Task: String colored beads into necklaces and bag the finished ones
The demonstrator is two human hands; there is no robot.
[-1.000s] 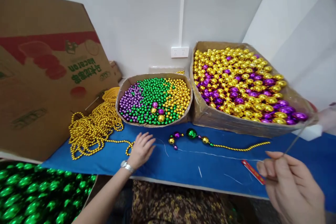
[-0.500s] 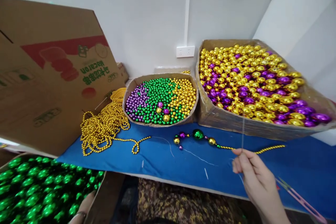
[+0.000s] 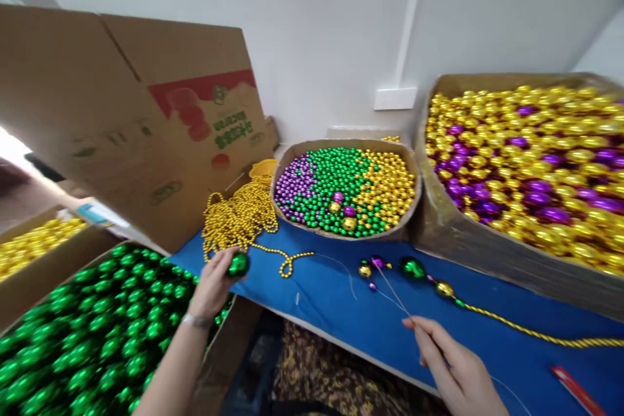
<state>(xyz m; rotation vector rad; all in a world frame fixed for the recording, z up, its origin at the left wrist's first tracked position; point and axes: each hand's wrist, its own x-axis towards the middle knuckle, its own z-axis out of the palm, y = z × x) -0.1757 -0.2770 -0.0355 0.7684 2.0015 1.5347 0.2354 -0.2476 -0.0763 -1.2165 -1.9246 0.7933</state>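
Note:
My left hand is closed round a large shiny green bead, raised over the table's left edge near the box of green beads. Pinched in my right hand is a thin needle, its tip pointing up and left toward the strung beads. A thread trails from below that hand. On the blue cloth lies a strand with a purple bead, a gold bead, a big green bead and a gold bead chain.
A cardboard box of small purple, green and gold beads stands at the back. Right of it is a larger box of gold and purple beads. A heap of gold bead chain lies by a tall carton. A red object lies front right.
My left hand has come up out of the green bead box with a green bead. The needle has swung from upright to slanting left. The view has turned left.

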